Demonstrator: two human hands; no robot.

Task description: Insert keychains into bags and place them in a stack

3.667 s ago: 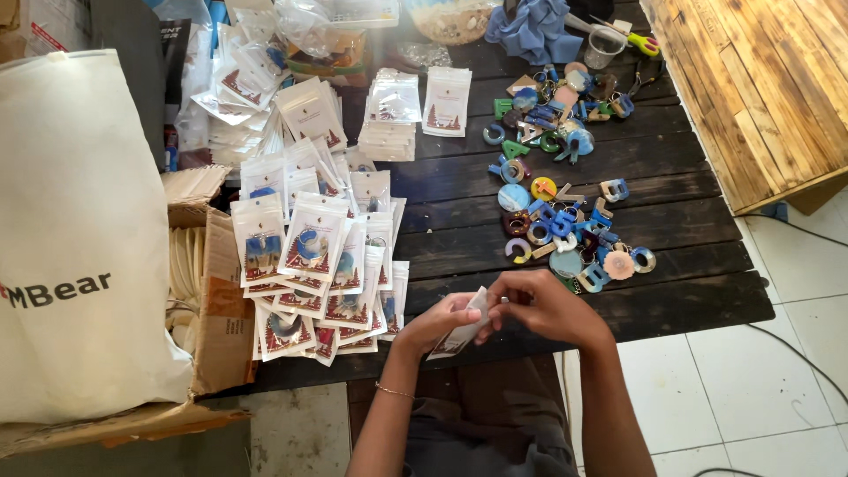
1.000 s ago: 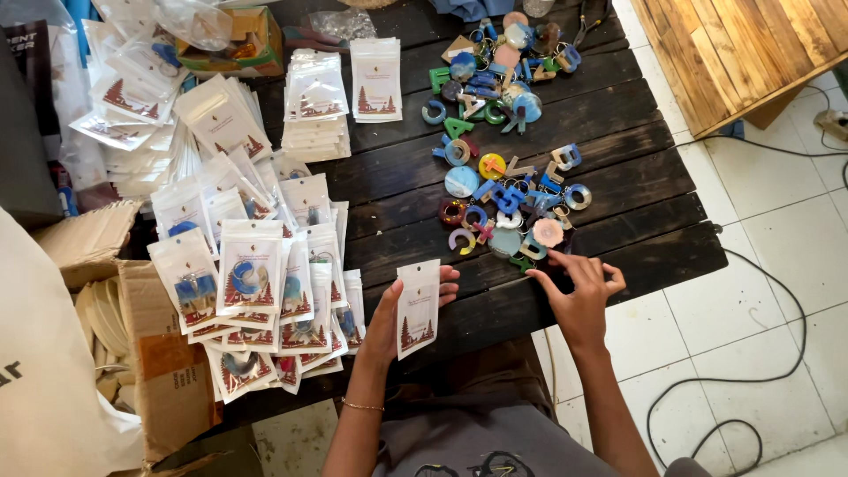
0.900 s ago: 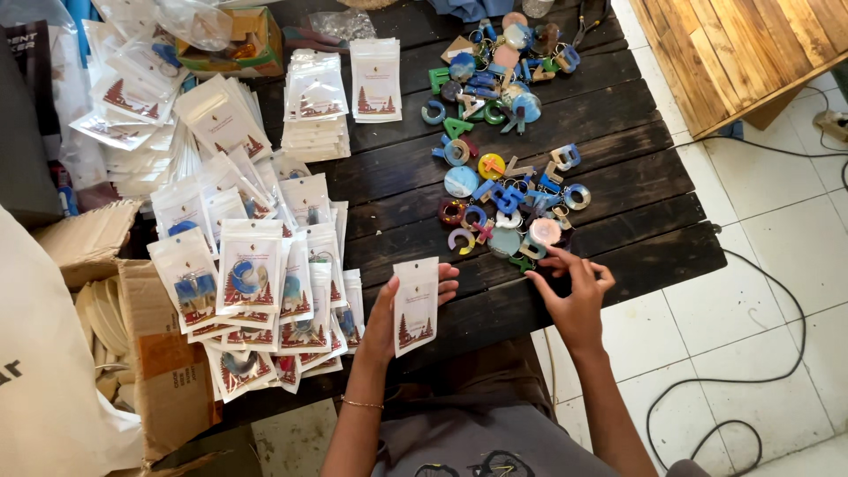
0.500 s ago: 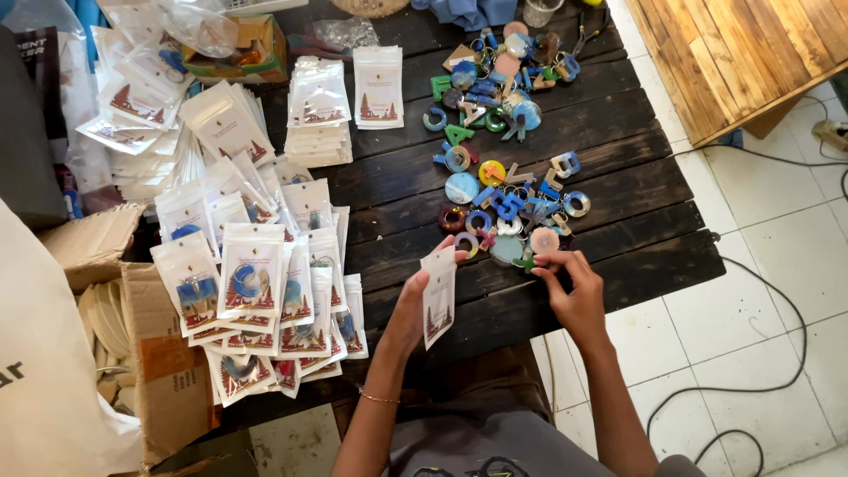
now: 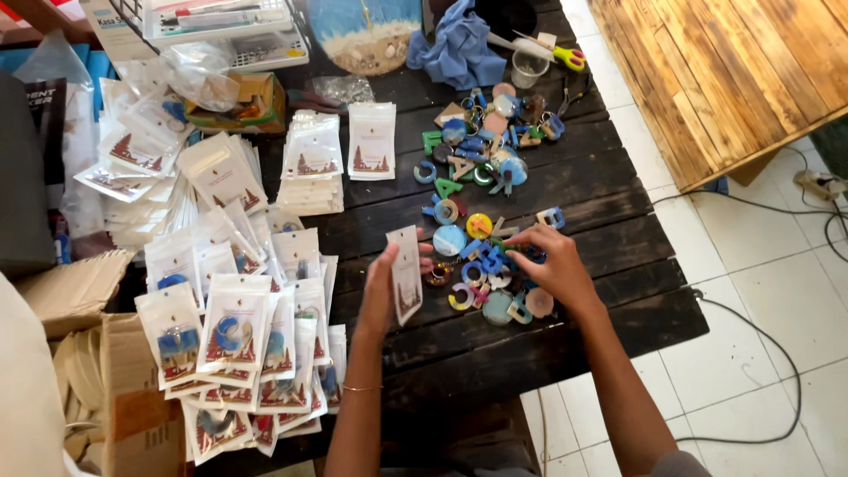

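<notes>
**Loose charms, a thin pouch, and crowded stacks**

Your left hand [image 5: 382, 287] holds a small white pouch [image 5: 406, 274] upright above the dark plank desk [image 5: 565, 309], its fingers closed on the pouch's edge. Your right hand [image 5: 552, 265] rests on the pile of coloured letter charms [image 5: 481, 265], fingers curled over the blue pieces; whether they have pinched one you cannot tell from here.

The risks, as I judge them: the pouch is held only by its edge and could slip or fold. A sweep of your right hand may push charms towards the desk's near edge, or into the gaps between planks. Your left forearm passes close to the overlapping row of filled pouches [image 5: 234, 344] and could knock it off the front.

As for packaging, two neat stacks of white pouches [image 5: 340, 155] with small reddish motifs sit further back. Fanned piles [image 5: 159, 177] spread to the left. A brown cardboard box [image 5: 132, 415] stands at the lower left.
</notes>
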